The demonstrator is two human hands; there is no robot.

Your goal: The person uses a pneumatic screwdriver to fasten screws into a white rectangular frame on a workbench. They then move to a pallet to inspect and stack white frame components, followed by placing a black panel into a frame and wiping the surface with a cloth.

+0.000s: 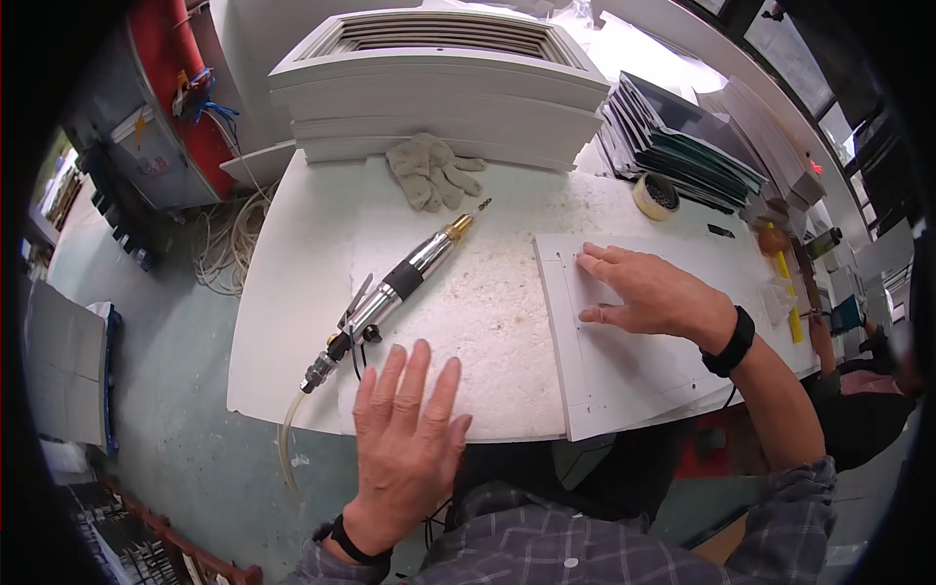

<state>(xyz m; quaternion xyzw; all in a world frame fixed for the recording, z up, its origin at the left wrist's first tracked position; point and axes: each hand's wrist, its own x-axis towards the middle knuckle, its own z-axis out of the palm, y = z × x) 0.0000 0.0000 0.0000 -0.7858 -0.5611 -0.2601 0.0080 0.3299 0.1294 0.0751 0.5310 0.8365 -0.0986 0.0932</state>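
Observation:
My left hand (405, 429) lies flat, fingers spread, on the white foam pad (487, 322) near the table's front edge, holding nothing. Just beyond its fingertips lies a silver-and-black pneumatic screwdriver (395, 288) with a brass tip, its hose trailing off the table's edge. My right hand (648, 292) presses palm-down on a flat white panel (624, 361) that rests on the pad's right side; the fingers point left toward the panel's left edge. A black band is on each wrist.
A stack of white louvred vent frames (439, 88) stands at the back, with a grey work glove (429, 171) in front. A pile of dark sheets (682, 136), a tape roll (655, 195) and small tools sit at right. Coiled cables (229, 244) lie on the floor at left.

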